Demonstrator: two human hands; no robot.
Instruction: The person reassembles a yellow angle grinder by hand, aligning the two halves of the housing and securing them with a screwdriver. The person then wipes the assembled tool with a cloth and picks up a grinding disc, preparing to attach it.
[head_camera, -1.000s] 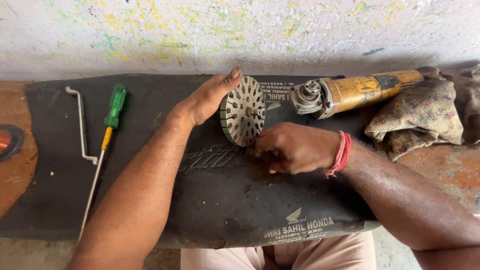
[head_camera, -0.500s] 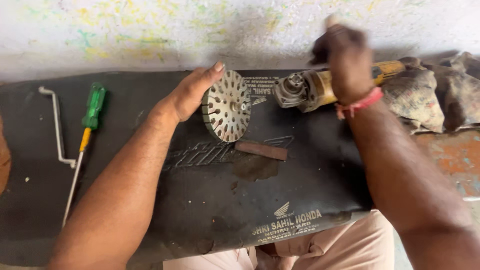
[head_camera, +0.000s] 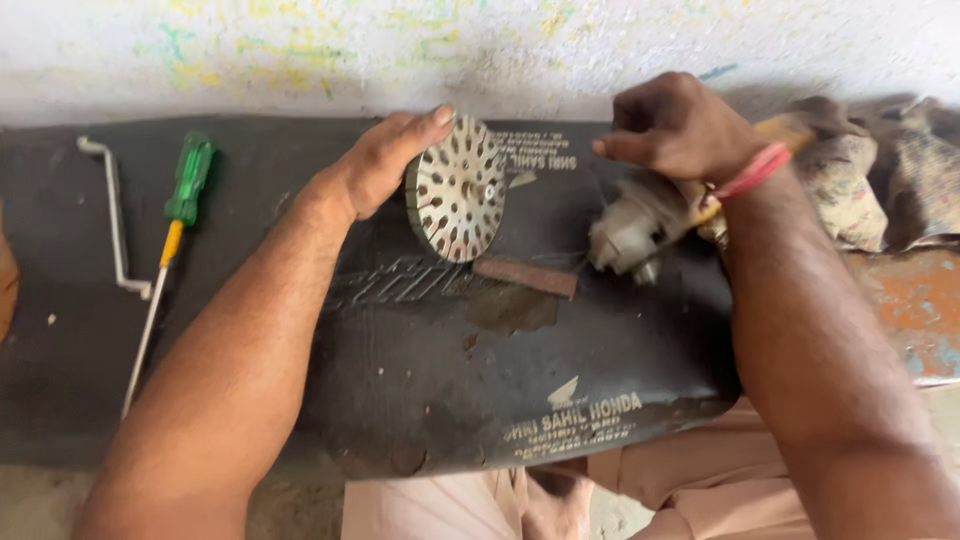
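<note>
While the left hand (head_camera: 385, 160) is propping a perforated metal disc (head_camera: 457, 189) on edge, its fingers are curling over the disc's top rim and its palm is pressing against the back. The disc is standing upright on a black rubber sheet (head_camera: 400, 380) that is covering the tabletop (head_camera: 905, 300), just left of a small reddish-brown block (head_camera: 525, 277) that is lying flat. The right hand (head_camera: 680, 125) is closing around the body of an angle grinder (head_camera: 635, 232), whose grey head is pointing down-left toward the block. A green-handled screwdriver (head_camera: 172, 235) and a bent metal crank (head_camera: 115, 215) are lying at far left; crumpled rags (head_camera: 880, 180) are resting at right
</note>
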